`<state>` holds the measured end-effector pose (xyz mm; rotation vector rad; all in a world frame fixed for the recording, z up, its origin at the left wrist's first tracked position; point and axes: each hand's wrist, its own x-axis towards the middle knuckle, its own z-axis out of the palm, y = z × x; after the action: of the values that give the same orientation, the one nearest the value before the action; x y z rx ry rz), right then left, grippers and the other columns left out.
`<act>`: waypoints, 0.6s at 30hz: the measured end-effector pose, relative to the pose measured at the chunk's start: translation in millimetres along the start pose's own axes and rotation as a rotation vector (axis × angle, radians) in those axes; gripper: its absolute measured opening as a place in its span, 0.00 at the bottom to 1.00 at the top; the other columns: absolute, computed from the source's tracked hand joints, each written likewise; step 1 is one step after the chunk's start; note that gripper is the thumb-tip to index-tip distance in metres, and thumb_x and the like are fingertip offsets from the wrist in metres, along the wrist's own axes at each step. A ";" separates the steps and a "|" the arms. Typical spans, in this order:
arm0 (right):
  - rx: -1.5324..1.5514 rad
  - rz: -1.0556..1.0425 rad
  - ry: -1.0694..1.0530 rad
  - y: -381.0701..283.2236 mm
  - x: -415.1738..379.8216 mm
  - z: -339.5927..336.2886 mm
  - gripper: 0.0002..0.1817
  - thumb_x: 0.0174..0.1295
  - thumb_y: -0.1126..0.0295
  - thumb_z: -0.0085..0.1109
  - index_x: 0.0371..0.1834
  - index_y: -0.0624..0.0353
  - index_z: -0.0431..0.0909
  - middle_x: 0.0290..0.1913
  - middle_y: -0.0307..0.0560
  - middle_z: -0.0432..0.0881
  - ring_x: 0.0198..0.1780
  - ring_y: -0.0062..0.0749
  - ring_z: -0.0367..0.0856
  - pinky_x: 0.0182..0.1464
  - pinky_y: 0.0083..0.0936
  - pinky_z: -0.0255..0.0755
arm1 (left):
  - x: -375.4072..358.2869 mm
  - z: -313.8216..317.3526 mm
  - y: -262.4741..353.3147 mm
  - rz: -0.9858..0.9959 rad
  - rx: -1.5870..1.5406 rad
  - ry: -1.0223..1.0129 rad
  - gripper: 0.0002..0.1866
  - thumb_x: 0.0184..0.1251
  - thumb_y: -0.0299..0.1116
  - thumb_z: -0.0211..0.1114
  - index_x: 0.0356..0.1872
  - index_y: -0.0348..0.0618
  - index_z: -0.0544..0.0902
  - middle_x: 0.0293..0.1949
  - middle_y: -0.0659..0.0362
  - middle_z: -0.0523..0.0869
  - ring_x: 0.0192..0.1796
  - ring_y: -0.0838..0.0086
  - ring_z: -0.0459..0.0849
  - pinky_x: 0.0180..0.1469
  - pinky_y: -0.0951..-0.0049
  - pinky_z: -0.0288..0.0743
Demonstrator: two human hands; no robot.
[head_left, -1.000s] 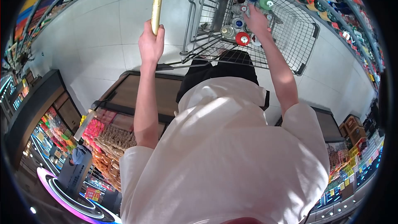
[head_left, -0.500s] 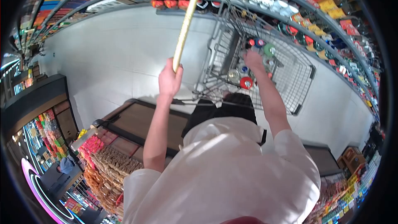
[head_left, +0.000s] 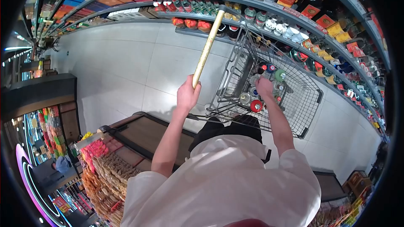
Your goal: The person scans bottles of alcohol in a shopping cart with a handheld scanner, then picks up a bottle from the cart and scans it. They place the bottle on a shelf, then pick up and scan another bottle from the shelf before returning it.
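My left hand (head_left: 188, 94) is wrapped round the near end of the gold handle bar (head_left: 208, 48) of a metal shopping cart (head_left: 304, 113). Inside the cart, my right hand (head_left: 264, 86) reaches down among several bottles, its fingers closed; what they hold is hidden and too small to make out. Around it stand a green bottle (head_left: 280, 75), a red-topped container (head_left: 256, 106), a clear bottle (head_left: 245, 98) and bottles with red and blue caps.
Shelves (head_left: 269, 3) full of bottles curve along the far side and right. Pale floor tiles (head_left: 113, 63) lie left of the cart. Packaged snacks (head_left: 103, 176) fill a display at the lower left. A person (head_left: 63, 164) in blue is farther off at the left.
The view has shifted, so the cart, handle and both hands appear lower and slightly farther right, with more upper shelf showing. My left hand stays on the handle, my right hand inside the cart.
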<state>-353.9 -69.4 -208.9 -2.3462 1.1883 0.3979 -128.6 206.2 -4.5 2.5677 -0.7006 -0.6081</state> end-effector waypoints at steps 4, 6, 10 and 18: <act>-0.015 -0.031 0.063 -4.9 -13.8 -12.7 0.18 0.70 0.57 0.55 0.48 0.61 0.80 0.39 0.61 0.89 0.45 0.59 0.89 0.49 0.54 0.81 | 0.5 0.9 -1.0 0.021 0.006 0.005 0.19 0.74 0.41 0.60 0.59 0.43 0.75 0.39 0.40 0.88 0.43 0.40 0.87 0.48 0.43 0.79; -0.028 -0.055 0.088 -6.2 -17.5 -22.3 0.17 0.70 0.57 0.54 0.47 0.61 0.81 0.38 0.62 0.89 0.44 0.58 0.89 0.49 0.54 0.81 | 0.9 0.6 0.5 0.028 -0.002 0.009 0.18 0.74 0.40 0.60 0.58 0.43 0.75 0.39 0.40 0.88 0.43 0.40 0.87 0.48 0.43 0.79; -0.014 -0.044 0.092 -12.4 -30.9 -43.5 0.17 0.69 0.56 0.58 0.47 0.59 0.81 0.37 0.61 0.89 0.43 0.60 0.89 0.47 0.55 0.80 | -1.4 0.9 -0.3 0.059 -0.005 0.029 0.17 0.74 0.39 0.61 0.56 0.41 0.75 0.38 0.40 0.88 0.42 0.40 0.87 0.46 0.43 0.79; 0.033 -0.064 0.233 -41.1 -67.3 -81.9 0.17 0.67 0.55 0.62 0.44 0.58 0.80 0.34 0.62 0.88 0.39 0.63 0.87 0.44 0.58 0.79 | -5.7 4.4 -8.5 0.173 -0.025 0.101 0.16 0.73 0.37 0.62 0.55 0.40 0.74 0.38 0.42 0.87 0.41 0.42 0.87 0.43 0.44 0.80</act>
<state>-356.1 -46.9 -97.5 -2.4454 1.2082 0.0829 -132.1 214.9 -10.6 2.4621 -0.8635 -0.4254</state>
